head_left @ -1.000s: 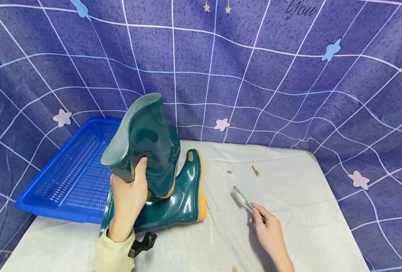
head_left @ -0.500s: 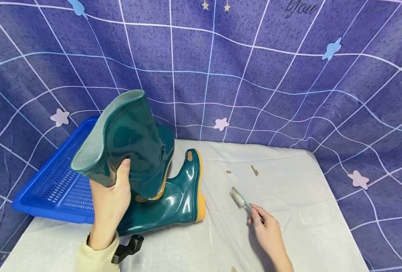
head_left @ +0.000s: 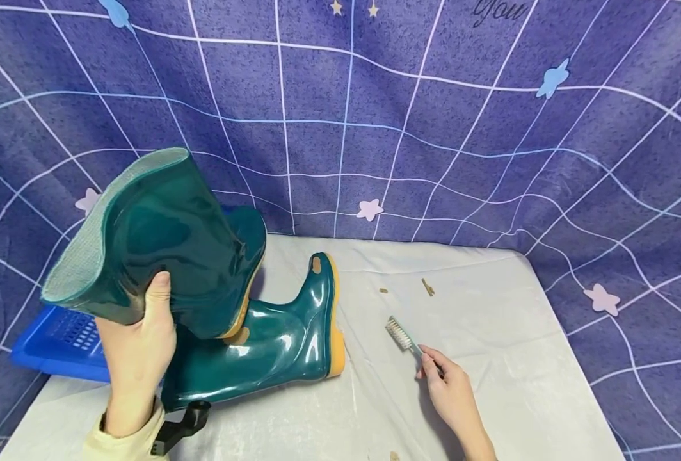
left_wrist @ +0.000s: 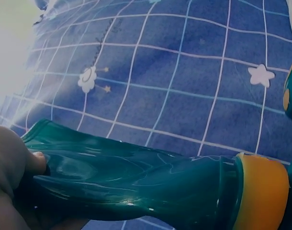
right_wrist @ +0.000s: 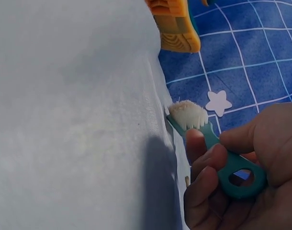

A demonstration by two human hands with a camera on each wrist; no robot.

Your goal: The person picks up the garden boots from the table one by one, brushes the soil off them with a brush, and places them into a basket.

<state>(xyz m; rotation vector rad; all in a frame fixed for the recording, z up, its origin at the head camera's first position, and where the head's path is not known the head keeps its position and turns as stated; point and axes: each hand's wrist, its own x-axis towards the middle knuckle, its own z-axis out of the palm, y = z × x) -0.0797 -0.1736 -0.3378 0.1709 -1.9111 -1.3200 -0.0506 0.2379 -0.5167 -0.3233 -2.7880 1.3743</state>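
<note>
A dark green rain boot with a yellow sole is gripped at its shaft by my left hand, thumb on the near side and the opening tilted up to the left. In the left wrist view its yellow heel points away from the hand. The matching rain boot lies on its side beneath, with brown smudges on the toe and shaft; the raised boot overlaps it in the head view. My right hand holds a small green scrub brush by its handle, pale bristles over the white cloth.
A blue plastic basket stands at the left, mostly hidden behind the raised boot. Brown bits lie on the white-covered table. A purple grid-patterned curtain hangs behind and at both sides.
My left hand has carried the raised boot leftward, uncovering more of the lying boot and hiding more of the basket. The right hand and brush stay nearly in place.
</note>
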